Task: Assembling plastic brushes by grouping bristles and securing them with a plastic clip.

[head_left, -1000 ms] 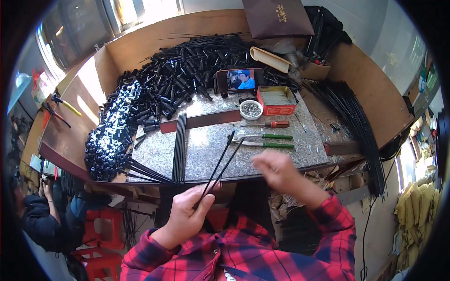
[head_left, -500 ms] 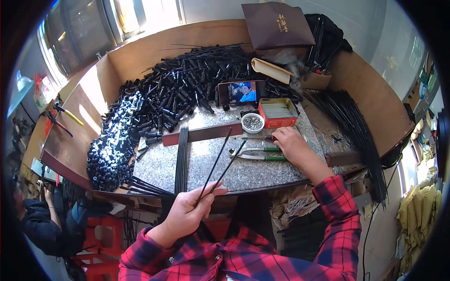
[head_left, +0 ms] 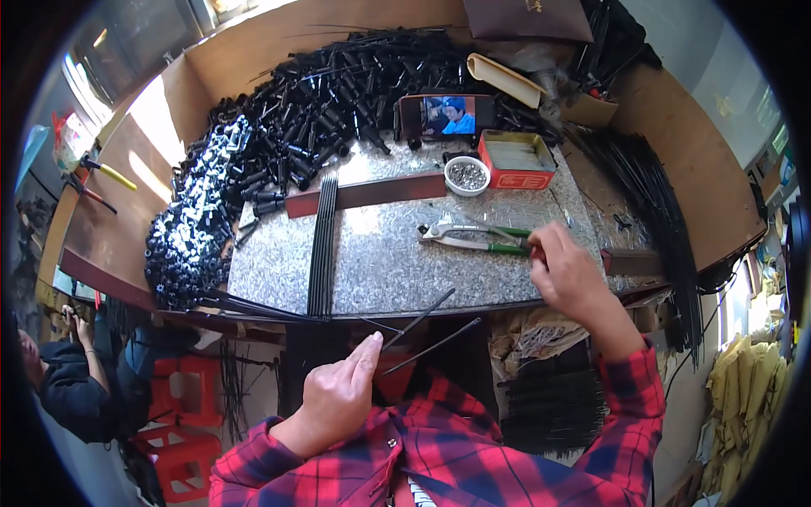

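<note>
My left hand [head_left: 338, 384] is closed around two thin black rods [head_left: 427, 308], which slant up to the right in front of the table edge. Over the right side of the stone slab, my right hand [head_left: 566, 270] is closed on a slim tool with a red handle [head_left: 536, 252]. Its thin shaft seems to point left across the pliers; its tip is hard to make out. The green-handled pliers [head_left: 460, 243] lie just left of my right fingers. A row of black rods [head_left: 323, 262] rests across a dark red bar [head_left: 389, 193] on the slab.
Black tubular parts [head_left: 338, 101] are heaped at the back and left. A phone [head_left: 446, 117] stands by a white bowl [head_left: 466, 176] of small metal bits and a red tin [head_left: 517, 177]. More black rods [head_left: 650, 194] lie right. A person [head_left: 76, 372] sits at far left.
My left hand has lowered toward me, tipping the rods flatter and off the slab. My right hand has taken up the red-handled tool and moved right and nearer. The view has shifted slightly.
</note>
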`<state>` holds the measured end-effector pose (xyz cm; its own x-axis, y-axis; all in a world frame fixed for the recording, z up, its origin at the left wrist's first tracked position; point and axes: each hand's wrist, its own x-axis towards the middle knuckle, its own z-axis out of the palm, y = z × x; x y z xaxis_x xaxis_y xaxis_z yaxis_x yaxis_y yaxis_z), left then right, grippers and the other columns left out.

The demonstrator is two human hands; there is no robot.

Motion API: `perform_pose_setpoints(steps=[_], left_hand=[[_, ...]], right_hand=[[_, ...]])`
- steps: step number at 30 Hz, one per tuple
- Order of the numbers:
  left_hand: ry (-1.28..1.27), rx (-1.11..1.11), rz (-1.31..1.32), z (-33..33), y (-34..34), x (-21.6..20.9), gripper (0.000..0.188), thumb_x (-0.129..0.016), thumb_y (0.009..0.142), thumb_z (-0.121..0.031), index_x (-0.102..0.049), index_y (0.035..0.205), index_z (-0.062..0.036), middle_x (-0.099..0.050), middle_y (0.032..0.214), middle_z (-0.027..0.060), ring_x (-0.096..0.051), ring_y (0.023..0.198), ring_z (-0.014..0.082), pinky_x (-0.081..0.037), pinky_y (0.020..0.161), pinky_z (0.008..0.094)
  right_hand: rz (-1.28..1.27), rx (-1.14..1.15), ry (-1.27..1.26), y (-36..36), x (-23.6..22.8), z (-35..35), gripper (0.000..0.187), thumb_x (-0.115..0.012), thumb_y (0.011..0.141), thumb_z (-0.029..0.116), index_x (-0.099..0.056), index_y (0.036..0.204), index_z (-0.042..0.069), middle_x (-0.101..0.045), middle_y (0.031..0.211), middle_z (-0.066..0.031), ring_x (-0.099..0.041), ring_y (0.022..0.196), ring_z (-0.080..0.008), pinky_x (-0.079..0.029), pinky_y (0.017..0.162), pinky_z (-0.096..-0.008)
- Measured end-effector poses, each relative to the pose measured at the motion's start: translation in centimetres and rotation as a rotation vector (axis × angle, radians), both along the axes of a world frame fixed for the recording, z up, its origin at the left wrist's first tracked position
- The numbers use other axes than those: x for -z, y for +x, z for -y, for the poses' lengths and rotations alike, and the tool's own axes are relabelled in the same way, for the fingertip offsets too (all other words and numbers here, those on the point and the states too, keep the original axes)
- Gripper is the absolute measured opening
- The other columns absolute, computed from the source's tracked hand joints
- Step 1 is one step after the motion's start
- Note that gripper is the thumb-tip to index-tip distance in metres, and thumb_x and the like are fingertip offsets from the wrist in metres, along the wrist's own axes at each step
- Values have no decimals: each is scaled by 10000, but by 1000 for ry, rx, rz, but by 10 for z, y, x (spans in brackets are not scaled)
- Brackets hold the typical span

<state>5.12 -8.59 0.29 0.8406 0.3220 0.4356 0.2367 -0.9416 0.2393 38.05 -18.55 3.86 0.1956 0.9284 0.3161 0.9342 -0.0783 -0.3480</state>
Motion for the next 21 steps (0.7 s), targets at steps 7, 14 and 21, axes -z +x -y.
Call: perform_pose_setpoints(steps=[7, 14, 21], left_hand=[[105, -112, -220, -5, 15, 19, 515, -524, 747, -9, -472, 1248, 103, -620, 1122, 214, -645, 643, 213, -493, 531, 301], [159, -160, -320, -5, 20, 34, 557, -519, 750, -45, -446, 1280, 110, -627, 1046, 187, -600, 551, 165, -477, 475, 278], [153, -182, -391, -3, 23, 33, 537, -526, 782, -34, -428, 1290, 111, -626, 1050, 189, -605, 553, 183, -480, 471, 293]], right_hand=[[100, -52, 25, -23, 12, 28, 376, -603, 778, 22, -563, 1150, 65, -518, 847, -121, -576, 683, -289, -475, 578, -375], [197, -92, 15, -31, 18, 28, 420, -640, 799, 72, -594, 1214, 124, -501, 805, -83, -549, 604, -239, -463, 528, -355], [212, -156, -41, -33, 32, 24, 407, -623, 805, 72, -594, 1208, 114, -502, 797, -75, -552, 600, -224, -467, 507, -341]])
